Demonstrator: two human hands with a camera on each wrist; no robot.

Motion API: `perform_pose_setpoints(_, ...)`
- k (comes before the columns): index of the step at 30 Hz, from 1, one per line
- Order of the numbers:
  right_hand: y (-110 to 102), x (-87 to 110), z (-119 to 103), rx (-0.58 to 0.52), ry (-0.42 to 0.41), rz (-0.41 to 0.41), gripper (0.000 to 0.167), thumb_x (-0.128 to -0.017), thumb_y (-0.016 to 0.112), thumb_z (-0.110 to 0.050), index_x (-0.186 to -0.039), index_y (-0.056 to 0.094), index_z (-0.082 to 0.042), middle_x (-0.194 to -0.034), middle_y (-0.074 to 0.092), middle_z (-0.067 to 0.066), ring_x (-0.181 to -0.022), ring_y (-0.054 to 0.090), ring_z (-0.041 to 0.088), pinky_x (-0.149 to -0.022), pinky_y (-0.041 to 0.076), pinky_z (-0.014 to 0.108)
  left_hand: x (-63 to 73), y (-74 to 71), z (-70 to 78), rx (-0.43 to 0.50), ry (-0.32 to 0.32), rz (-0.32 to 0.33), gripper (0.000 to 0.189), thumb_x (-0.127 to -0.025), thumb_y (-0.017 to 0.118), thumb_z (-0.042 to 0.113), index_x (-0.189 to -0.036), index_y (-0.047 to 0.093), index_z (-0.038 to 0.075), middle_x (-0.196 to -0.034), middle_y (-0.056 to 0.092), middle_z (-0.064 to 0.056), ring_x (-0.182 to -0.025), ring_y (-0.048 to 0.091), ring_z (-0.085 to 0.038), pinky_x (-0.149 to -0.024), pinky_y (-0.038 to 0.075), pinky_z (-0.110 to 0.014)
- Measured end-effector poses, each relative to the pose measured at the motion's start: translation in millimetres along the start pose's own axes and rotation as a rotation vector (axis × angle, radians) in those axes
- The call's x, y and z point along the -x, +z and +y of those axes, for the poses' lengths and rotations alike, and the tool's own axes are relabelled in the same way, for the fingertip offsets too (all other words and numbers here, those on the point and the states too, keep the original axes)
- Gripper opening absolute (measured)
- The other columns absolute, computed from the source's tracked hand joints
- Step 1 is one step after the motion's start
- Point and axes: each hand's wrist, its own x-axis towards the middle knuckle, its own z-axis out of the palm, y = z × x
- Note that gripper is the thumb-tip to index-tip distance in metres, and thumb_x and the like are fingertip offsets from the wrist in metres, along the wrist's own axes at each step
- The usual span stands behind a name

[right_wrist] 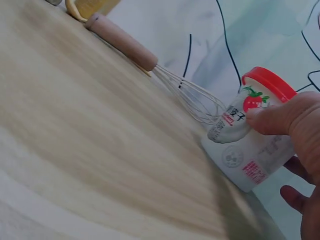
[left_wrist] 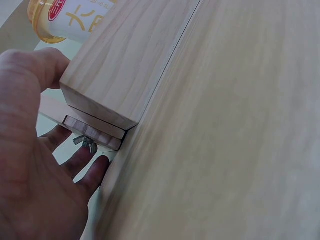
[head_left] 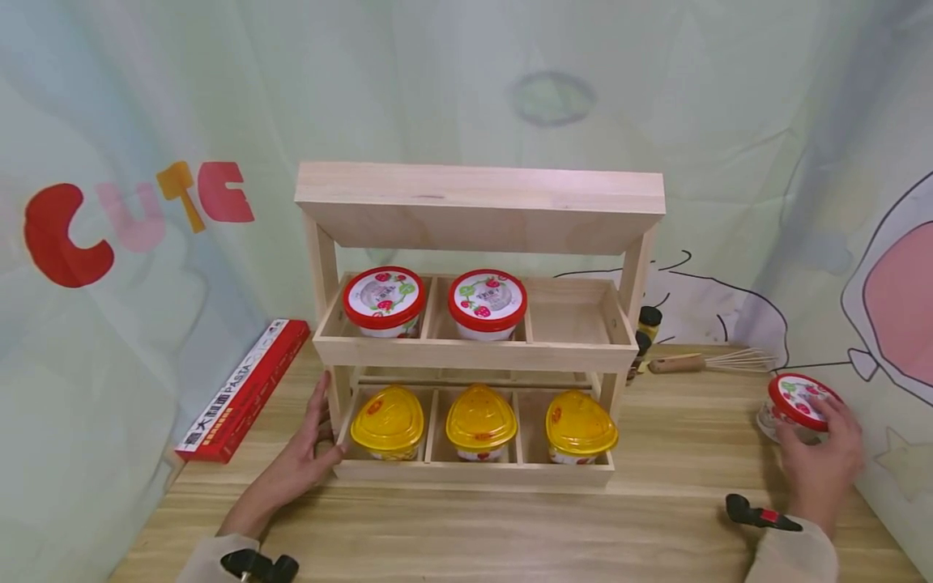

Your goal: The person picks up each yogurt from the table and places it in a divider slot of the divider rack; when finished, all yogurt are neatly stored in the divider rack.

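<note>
A two-tier wooden rack stands on the table. Its upper tier holds two round tubs with red lids, a left one and a middle one; the right compartment is bare. Below, each compartment holds a yellow-lidded cup. My left hand holds the lower left end of the rack, thumb at the rim, fingers along the outer side near a wing nut. At far right my right hand grips another red-lidded tub, thumb across its printed side, base close to the tabletop.
A red pasta box lies left of the rack. Behind the rack's right side are a whisk with a wooden handle and a small dark-capped bottle. Printed curtains enclose the table at the back and sides.
</note>
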Motion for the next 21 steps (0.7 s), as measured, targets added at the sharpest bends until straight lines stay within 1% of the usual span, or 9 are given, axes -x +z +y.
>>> perform_pose_setpoints(2, 2.4, 0.4, 1.2, -0.014, -0.012, 0.023, 0.06, -0.097, 0.072, -0.006, -0.154, 0.056, -0.003, -0.171, 0.044, 0.014, -0.163, 0.033, 0.035, -0.137, 0.02, 0.051, 0.0, 0.5, 0.4, -0.005, -0.001, 0.001, 0.117, -0.097, 0.072, 0.011, -0.172, -0.015, 0.033, -0.175, 0.015, -0.031, -0.147, 0.042, -0.061, -0.107, 0.056, -0.045)
perform_pose_setpoints(4, 4.2, 0.2, 2.2, -0.025, -0.023, 0.042, 0.058, -0.096, 0.073, -0.005, -0.152, 0.058, -0.003, -0.17, 0.046, 0.015, -0.162, 0.034, 0.035, -0.137, 0.018, 0.052, -0.2, 1.0, 0.9, -0.007, 0.001, 0.0, 0.117, -0.097, 0.072, 0.011, -0.172, -0.015, 0.033, -0.175, 0.015, -0.031, -0.147, 0.041, -0.061, -0.107, 0.056, -0.057)
perform_pose_setpoints(7, 5.9, 0.3, 3.2, -0.018, -0.013, 0.05, 0.057, -0.098, 0.073, -0.007, -0.153, 0.058, -0.005, -0.171, 0.045, 0.013, -0.163, 0.033, 0.033, -0.136, 0.017, 0.054, -0.6, 1.3, 1.3, -0.01, 0.009, 0.003, 0.117, -0.097, 0.072, 0.011, -0.172, -0.015, 0.032, -0.175, 0.014, -0.031, -0.148, 0.041, -0.062, -0.107, 0.055, -0.06)
perform_pose_setpoints(10, 6.6, 0.6, 2.1, -0.02, -0.019, 0.065, 0.056, -0.098, 0.074, -0.009, -0.152, 0.059, -0.007, -0.17, 0.046, 0.013, -0.162, 0.035, 0.033, -0.136, 0.018, 0.054, -1.0, 0.8, 1.0, -0.007, 0.017, 0.005, 0.117, -0.097, 0.072, 0.012, -0.172, -0.015, 0.032, -0.176, 0.013, -0.031, -0.148, 0.04, -0.062, -0.107, 0.057, -0.043)
perform_pose_setpoints(12, 6.4, 0.3, 0.0, -0.036, -0.037, 0.084, 0.055, -0.097, 0.075, -0.009, -0.151, 0.061, -0.008, -0.168, 0.049, 0.013, -0.161, 0.037, 0.032, -0.136, 0.019, 0.051, -1.1, 0.4, 0.7, -0.002, 0.021, 0.006, 0.116, -0.097, 0.072, 0.012, -0.172, -0.015, 0.032, -0.176, 0.013, -0.03, -0.148, 0.04, -0.062, -0.106, 0.053, -0.029)
perform_pose_setpoints(14, 5.8, 0.1, -5.7, -0.043, -0.043, 0.098, 0.054, -0.098, 0.076, -0.012, -0.15, 0.063, -0.011, -0.167, 0.051, 0.008, -0.16, 0.04, 0.028, -0.136, 0.024, 0.045, -1.0, -0.1, 0.1, -0.005, 0.023, 0.007, 0.116, -0.097, 0.072, 0.012, -0.172, -0.014, 0.031, -0.176, 0.013, -0.03, -0.148, 0.04, -0.061, -0.104, 0.05, -0.023)
perform_pose_setpoints(16, 4.0, -0.6, -14.2, -0.048, -0.052, 0.108, 0.053, -0.099, 0.076, -0.015, -0.15, 0.064, -0.015, -0.167, 0.051, 0.003, -0.158, 0.042, 0.023, -0.132, 0.029, 0.036, -0.6, -0.2, -0.3, -0.012, 0.024, 0.009, 0.116, -0.097, 0.072, 0.013, -0.172, -0.014, 0.031, -0.176, 0.013, -0.03, -0.147, 0.04, -0.061, -0.105, 0.054, -0.03)
perform_pose_setpoints(19, -0.4, -1.9, -31.7, -0.047, -0.069, 0.121, 0.052, -0.1, 0.075, -0.018, -0.151, 0.064, -0.02, -0.166, 0.052, -0.003, -0.155, 0.044, 0.016, -0.12, 0.036, 0.019, -0.3, 0.1, -0.6, -0.02, 0.027, 0.01, 0.116, -0.097, 0.072, 0.013, -0.172, -0.015, 0.031, -0.176, 0.012, -0.031, -0.147, 0.04, -0.062, -0.106, 0.057, -0.055)
perform_pose_setpoints(21, -4.2, -3.2, -43.0, -0.048, -0.108, 0.14, 0.052, -0.099, 0.077, -0.016, -0.149, 0.066, -0.019, -0.164, 0.055, -0.001, -0.153, 0.047, 0.016, -0.111, 0.036, 0.015, -0.2, 0.5, -0.7, -0.018, 0.027, 0.009, 0.116, -0.097, 0.072, 0.013, -0.172, -0.016, 0.031, -0.175, 0.012, -0.032, -0.147, 0.041, -0.062, -0.105, 0.055, -0.067)
